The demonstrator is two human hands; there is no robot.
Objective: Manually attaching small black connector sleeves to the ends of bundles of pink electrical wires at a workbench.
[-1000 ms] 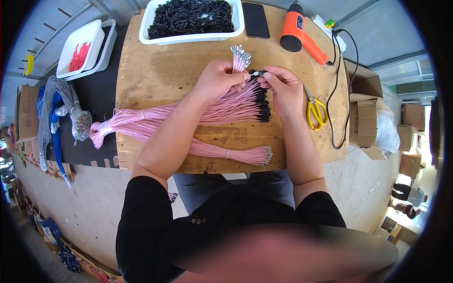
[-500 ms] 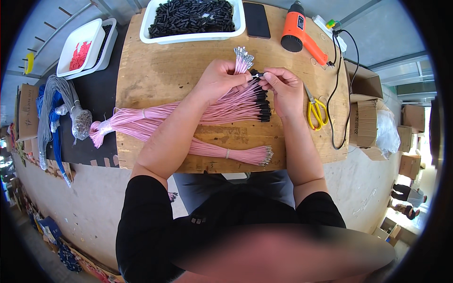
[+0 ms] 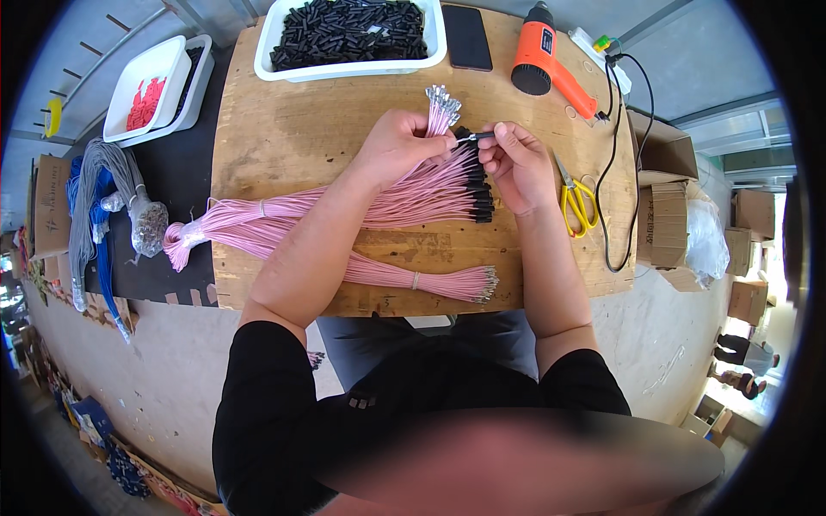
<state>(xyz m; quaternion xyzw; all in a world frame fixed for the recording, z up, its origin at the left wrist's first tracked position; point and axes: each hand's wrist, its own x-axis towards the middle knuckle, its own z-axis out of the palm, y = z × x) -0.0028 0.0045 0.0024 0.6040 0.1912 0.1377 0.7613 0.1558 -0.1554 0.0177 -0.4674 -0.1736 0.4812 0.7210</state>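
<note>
My left hand [image 3: 403, 148] is closed round a bunch of pink wires [image 3: 441, 119] whose bare metal terminals stick up past the fingers. One wire end points from its fingertips toward my right hand [image 3: 520, 165]. Between the thumb and forefinger of that hand is a short black sleeve [image 3: 484, 135], in line with the metal terminal and meeting its tip. Below lie many pink wires [image 3: 413, 196] fanned out, their ends covered by black sleeves [image 3: 481, 191]. Closer to me, under my left forearm, runs another tied pink bundle [image 3: 430, 280] with bare terminals.
A white tray [image 3: 344, 72] of black sleeves stands at the back beside a dark phone [image 3: 469, 39]. An orange heat gun [image 3: 538, 56], its black cable [image 3: 613, 163] and yellow-handled scissors [image 3: 578, 206] lie right. On the left are a tray of red pieces [image 3: 146, 101] and grey wire bundles [image 3: 99, 172].
My right hand has shifted slightly right, and its fingers have drawn back along the black sleeve, so more of it shows. My left hand and the wire bunch have barely moved.
</note>
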